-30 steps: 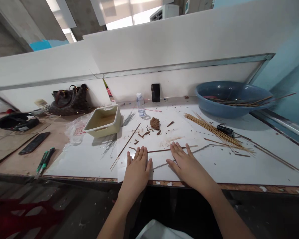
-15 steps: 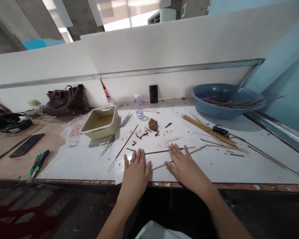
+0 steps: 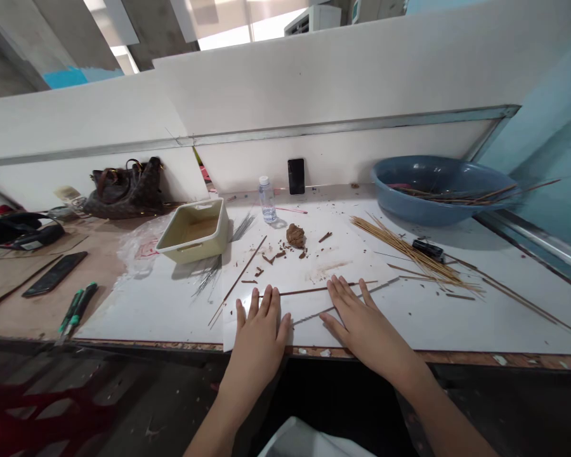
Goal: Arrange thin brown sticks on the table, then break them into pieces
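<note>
A thin stick coated in brown (image 3: 304,292) lies across the white board, under the fingertips of both hands. My left hand (image 3: 261,320) rests flat over its left end, fingers spread. Over its right part lies my right hand (image 3: 354,314), also flat, with thumb apart. A thin grey strip (image 3: 309,317) runs between the hands, partly hidden by my right hand. Beyond them sits a brown lump (image 3: 295,236) with crumbs around it. Another coated stick (image 3: 243,270) lies slanted to the left.
Left are a cream basin (image 3: 193,231), thin wires (image 3: 209,278), green-handled tools (image 3: 78,308) and a phone (image 3: 54,274). A bottle (image 3: 267,202) and upright phone (image 3: 295,176) stand behind. Right are bare sticks (image 3: 409,251), a black cylinder (image 3: 428,250) and a blue tub (image 3: 442,190).
The coated stick and my left fingertips have shifted slightly relative to each other, with more of its left end showing. Both hands remain flat. The whole view has moved slightly.
</note>
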Demonstrator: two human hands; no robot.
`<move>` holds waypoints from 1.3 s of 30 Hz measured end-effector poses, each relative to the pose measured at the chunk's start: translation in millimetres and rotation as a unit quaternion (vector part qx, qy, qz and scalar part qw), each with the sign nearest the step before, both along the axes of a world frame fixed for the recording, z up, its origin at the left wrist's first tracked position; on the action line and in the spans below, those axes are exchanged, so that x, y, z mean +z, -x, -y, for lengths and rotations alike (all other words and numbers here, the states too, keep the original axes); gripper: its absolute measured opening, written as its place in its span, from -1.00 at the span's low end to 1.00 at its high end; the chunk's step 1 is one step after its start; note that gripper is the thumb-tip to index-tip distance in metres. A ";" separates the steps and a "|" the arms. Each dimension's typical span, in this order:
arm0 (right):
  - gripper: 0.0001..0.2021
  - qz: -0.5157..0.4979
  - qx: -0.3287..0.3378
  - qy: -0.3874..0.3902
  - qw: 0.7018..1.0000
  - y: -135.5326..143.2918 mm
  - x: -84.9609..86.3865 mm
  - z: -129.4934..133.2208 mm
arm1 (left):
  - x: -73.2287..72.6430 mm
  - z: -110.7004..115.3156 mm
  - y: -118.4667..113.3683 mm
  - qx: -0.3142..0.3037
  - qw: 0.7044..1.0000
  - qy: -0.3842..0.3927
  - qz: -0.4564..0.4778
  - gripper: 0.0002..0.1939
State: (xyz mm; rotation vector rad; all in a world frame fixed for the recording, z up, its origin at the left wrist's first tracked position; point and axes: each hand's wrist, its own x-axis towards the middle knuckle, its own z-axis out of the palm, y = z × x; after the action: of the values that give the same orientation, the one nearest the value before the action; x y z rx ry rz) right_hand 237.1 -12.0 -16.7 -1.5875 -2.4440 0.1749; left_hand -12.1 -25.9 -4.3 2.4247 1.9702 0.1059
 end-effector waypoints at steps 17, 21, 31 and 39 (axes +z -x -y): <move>-0.19 -0.018 0.005 0.060 0.998 -9.0 4.8 21.6 | -9.6 22.2 4.4 -0.004 0.999 -0.038 -0.007 -0.36; -0.20 -0.012 0.002 0.052 0.999 -3.4 6.0 -7.7 | 4.1 -7.3 -11.8 0.026 0.999 -0.025 -0.005 -0.40; -0.21 -0.027 0.008 0.035 0.999 -6.6 6.3 31.6 | -10.1 31.1 -1.8 0.008 0.995 -0.096 -0.012 -0.38; -0.30 -0.058 0.063 0.103 0.991 25.4 30.6 14.5 | -6.9 1.3 -48.6 -0.110 0.993 -0.046 0.006 -0.24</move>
State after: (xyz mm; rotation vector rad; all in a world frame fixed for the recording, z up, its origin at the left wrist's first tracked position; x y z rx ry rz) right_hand 211.7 -26.5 14.0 -1.4529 -2.5019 0.5404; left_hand 36.4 -27.3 -11.1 2.6735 1.7140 0.2098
